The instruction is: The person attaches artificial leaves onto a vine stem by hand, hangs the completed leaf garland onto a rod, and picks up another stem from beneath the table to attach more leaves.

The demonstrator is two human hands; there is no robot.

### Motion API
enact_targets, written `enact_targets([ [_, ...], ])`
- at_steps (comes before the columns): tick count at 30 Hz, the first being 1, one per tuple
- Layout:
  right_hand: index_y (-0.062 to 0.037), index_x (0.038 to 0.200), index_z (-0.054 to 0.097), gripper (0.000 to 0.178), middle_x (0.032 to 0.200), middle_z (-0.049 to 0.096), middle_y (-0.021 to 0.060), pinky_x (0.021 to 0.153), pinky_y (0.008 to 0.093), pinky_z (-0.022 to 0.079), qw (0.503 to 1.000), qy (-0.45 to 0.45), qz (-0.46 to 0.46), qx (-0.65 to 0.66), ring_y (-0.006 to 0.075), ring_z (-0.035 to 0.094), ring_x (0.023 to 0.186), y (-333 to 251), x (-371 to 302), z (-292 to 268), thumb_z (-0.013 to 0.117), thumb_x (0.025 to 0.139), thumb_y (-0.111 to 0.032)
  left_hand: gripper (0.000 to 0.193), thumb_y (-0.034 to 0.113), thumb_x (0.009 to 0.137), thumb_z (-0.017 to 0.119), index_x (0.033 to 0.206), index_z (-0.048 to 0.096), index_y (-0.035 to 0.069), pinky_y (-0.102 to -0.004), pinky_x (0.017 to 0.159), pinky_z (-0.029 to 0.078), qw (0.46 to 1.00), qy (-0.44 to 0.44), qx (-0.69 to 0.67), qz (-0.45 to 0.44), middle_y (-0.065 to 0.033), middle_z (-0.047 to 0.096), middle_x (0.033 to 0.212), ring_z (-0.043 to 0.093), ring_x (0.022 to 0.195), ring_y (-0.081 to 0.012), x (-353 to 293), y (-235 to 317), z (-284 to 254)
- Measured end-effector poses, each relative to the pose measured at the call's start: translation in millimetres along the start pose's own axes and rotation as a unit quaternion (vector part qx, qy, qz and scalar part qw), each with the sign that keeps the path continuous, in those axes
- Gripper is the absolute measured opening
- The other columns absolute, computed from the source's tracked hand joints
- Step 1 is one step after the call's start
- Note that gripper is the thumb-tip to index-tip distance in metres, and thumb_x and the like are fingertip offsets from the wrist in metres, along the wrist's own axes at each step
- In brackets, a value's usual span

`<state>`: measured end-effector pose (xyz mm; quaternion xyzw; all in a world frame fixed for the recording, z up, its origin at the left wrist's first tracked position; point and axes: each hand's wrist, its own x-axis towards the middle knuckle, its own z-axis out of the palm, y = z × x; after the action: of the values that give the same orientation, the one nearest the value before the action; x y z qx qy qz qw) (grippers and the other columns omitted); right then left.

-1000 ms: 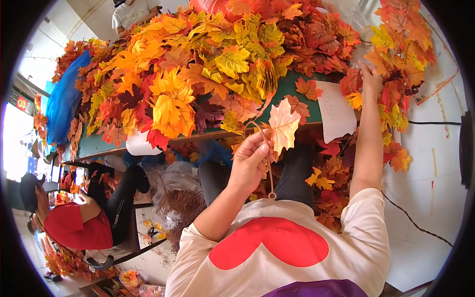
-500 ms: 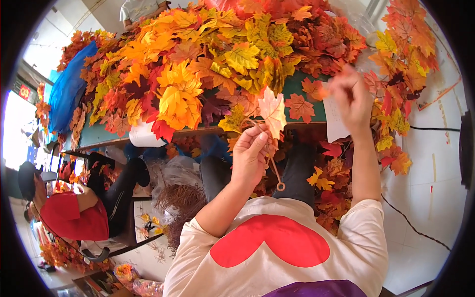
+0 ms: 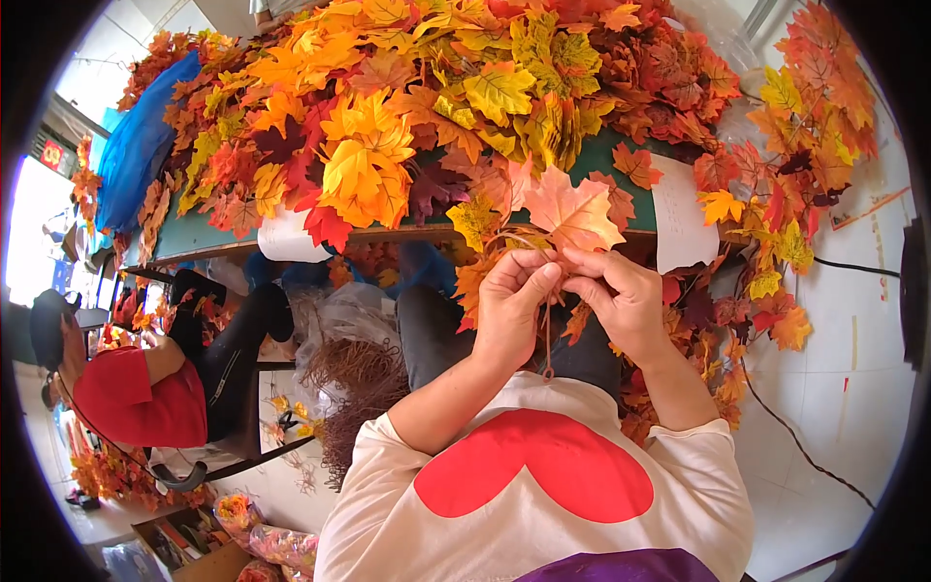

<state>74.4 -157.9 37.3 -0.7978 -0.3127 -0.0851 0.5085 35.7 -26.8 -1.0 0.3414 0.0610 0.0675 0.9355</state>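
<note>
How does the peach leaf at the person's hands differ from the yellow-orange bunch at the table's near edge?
Colour: the peach leaf is pale pinkish orange, the bunch bright yellow-orange.
Make-up: the peach leaf shows as one broad blade, the bunch as many overlapping leaves.
Place: the peach leaf is at the left hand and right hand; the bunch is untouched.
Both have pointed lobes.

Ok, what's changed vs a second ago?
The right hand came in leftward and toward the body from the leaves at far right; its fingertips now meet those of the left hand at the base of a peach leaf. What exactly it pinches is hidden.

Same as before: left hand holding the brown stem, ring end hanging down; leaf heap essentially unchanged.
</note>
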Motion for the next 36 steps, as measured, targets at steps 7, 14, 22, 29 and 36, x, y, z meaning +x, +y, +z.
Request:
enact_targets([
  [7, 0.0011, 0.095, 0.062, 0.024, 0.081, 0.065, 0.0086, 0.066, 0.0231, 0.049, 0.999, -0.028, 0.018, 0.001, 0.0134, 0.064, 0.074, -4, -3, -5, 0.068, 0.072, 0.000, 0.007, 0.003, 0.083, 0.058, 0.089, 0.054, 0.002, -0.0198, 0.060, 0.044, 1.000, 0.005, -0.016, 0.001, -0.0026, 0.059, 0.085, 0.052, 0.066, -0.0065, -2, -2, 3],
  [14, 0.0010, 0.095, 0.062, 0.023, 0.079, 0.066, 0.0083, 0.065, 0.0229, 0.049, 1.000, -0.024, 0.002, -0.007, 0.0131, 0.064, 0.073, -2, 0, -7, 0.068, 0.072, 0.000, 0.007, 0.003, 0.084, 0.059, 0.089, 0.054, 0.001, -0.0196, 0.060, 0.043, 0.999, -0.011, 0.027, 0.018, -0.0021, 0.058, 0.083, 0.051, 0.067, -0.0057, 0, -3, 1],
  [22, -0.0011, 0.092, 0.054, 0.021, 0.081, 0.065, 0.0107, 0.064, 0.0243, 0.051, 0.999, -0.021, 0.028, -0.012, 0.0176, 0.066, 0.074, -4, -7, -4, 0.065, 0.074, 0.002, 0.003, 0.002, 0.082, 0.060, 0.081, 0.057, 0.001, -0.0188, 0.063, 0.043, 0.971, -0.074, 0.221, 0.043, -0.0015, 0.058, 0.084, 0.053, 0.073, -0.0043, 2, 0, -11],
  [29, -0.0008, 0.093, 0.052, 0.020, 0.080, 0.065, 0.0092, 0.065, 0.0237, 0.050, 0.990, -0.072, 0.112, 0.045, 0.0146, 0.065, 0.076, 3, -8, -3, 0.063, 0.076, 0.002, 0.013, -0.003, 0.078, 0.061, 0.091, 0.062, 0.000, -0.0217, 0.061, 0.046, 0.925, -0.092, 0.355, 0.104, -0.0040, 0.060, 0.080, 0.056, 0.071, -0.0104, -2, 4, -22],
  [36, 0.0001, 0.092, 0.052, 0.017, 0.078, 0.066, 0.0095, 0.064, 0.0234, 0.049, 0.987, -0.043, 0.143, 0.063, 0.0139, 0.065, 0.075, 9, -9, 14, 0.060, 0.077, 0.003, 0.029, -0.004, 0.071, 0.063, 0.099, 0.063, 0.002, -0.0276, 0.063, 0.048, 0.807, -0.053, 0.544, 0.224, -0.0104, 0.059, 0.080, 0.059, 0.070, -0.0217, -7, 3, -17],
])
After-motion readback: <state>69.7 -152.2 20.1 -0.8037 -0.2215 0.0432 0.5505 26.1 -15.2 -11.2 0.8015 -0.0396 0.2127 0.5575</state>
